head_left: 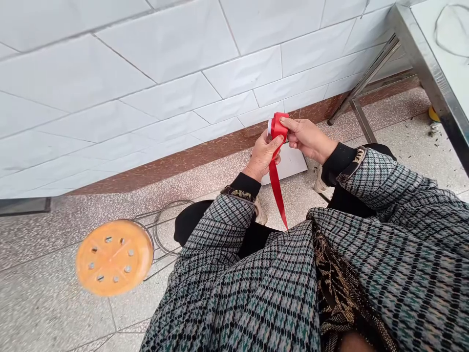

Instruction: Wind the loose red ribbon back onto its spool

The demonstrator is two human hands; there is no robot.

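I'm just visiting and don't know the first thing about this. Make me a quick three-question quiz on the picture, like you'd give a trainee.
1. True or false: the left hand and the right hand both touch the red ribbon roll.

2. Where is the loose end of the ribbon?
A) lying on the table
B) hanging below the hands
C) taped to the wall

3. Fill in the colour: the round stool with holes in its seat is ____.

Key: 1. True; 2. B; 3. orange
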